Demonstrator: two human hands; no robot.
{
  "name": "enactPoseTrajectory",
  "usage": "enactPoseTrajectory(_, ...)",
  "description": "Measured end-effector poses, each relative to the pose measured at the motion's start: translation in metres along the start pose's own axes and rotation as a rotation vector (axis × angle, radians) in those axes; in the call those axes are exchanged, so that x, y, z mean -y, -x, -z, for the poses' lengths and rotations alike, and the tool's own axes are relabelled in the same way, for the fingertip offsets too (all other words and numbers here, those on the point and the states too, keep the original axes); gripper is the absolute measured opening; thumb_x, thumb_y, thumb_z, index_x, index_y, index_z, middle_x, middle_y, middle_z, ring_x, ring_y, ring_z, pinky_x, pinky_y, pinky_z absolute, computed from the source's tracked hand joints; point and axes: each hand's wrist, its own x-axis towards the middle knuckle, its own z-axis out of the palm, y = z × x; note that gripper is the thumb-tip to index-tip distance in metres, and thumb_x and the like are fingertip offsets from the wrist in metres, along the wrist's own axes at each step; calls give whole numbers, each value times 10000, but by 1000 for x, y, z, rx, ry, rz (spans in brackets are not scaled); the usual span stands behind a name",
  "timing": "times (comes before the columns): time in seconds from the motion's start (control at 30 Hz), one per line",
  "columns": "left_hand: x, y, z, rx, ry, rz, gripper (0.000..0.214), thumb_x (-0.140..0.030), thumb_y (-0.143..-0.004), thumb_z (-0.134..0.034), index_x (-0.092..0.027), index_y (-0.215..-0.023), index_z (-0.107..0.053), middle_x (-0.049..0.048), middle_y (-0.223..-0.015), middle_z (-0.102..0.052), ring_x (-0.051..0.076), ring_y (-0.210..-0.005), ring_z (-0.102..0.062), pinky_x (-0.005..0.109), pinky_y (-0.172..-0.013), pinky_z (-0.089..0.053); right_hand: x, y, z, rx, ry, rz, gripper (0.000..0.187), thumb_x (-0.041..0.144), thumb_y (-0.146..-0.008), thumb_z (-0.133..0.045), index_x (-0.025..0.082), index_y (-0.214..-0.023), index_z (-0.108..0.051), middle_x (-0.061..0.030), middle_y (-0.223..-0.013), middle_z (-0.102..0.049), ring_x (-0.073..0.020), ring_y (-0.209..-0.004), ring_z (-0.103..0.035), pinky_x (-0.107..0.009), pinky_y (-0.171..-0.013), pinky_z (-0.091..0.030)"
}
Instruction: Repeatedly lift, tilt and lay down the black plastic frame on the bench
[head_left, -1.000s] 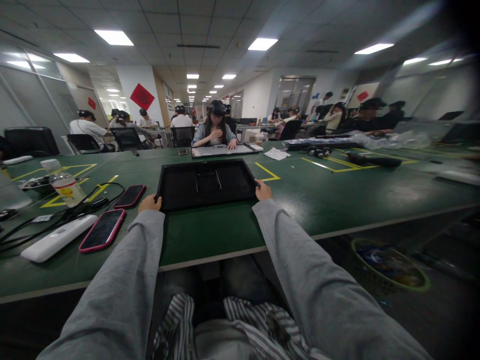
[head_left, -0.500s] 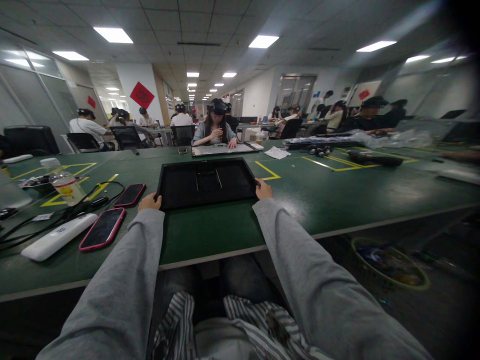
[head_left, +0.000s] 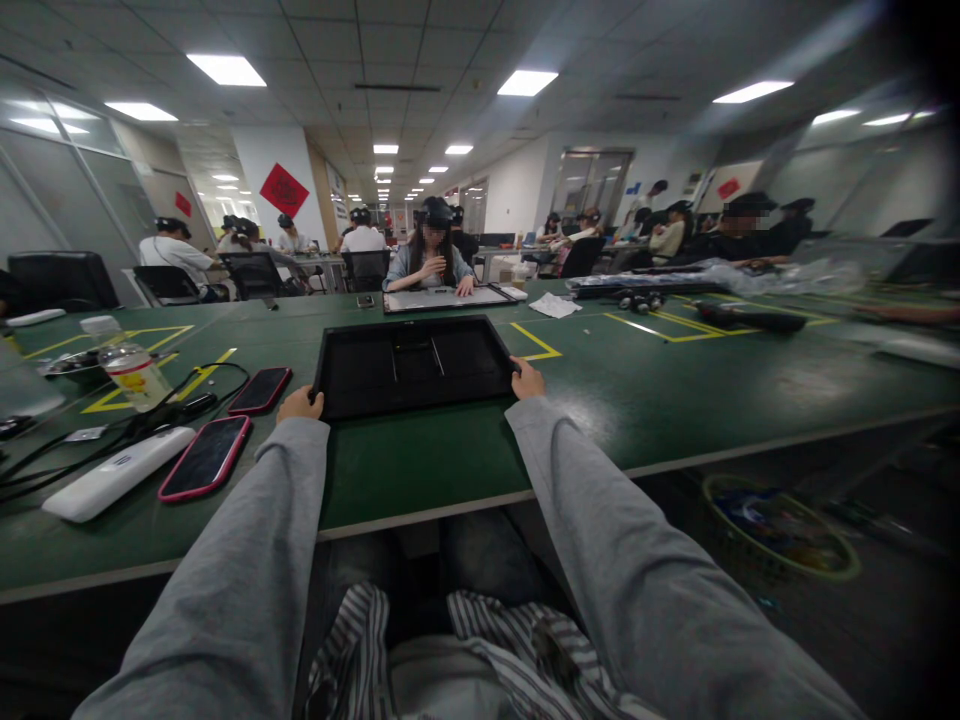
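On the green table [head_left: 427, 465], near the middle, there's a black tray [head_left: 358, 368]. The left hand [head_left: 300, 404] and right hand [head_left: 528, 380] grip its sides, seemingly steadying it; moving it would need both.

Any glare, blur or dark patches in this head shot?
Head view: pale glare streaks cross the upper right, beside a black corner; head view: sheen on the green table beside the right hand; head view: little detail inside the black tray; head view: far right smeared.

Observed: a blurred forearm [head_left: 911, 314] of another person has entered over the right-hand end of the desk [head_left: 600, 430], now extending further inward than half a second earlier.
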Motion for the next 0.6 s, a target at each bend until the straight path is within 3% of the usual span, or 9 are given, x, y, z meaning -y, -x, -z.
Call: enactPoseTrajectory(0.6,3,-3,-2,-7,25,-10,492,-451,-873,-466,-203,-1287,-563,105,-1252,-630,260,-1161,-573,351,-947,-446,0,0,-1,7,31,11,515,132,-858,-441,212,-1361,-519,-105,-1214,-650,-258,-1118,-596,-426,-996,-445)
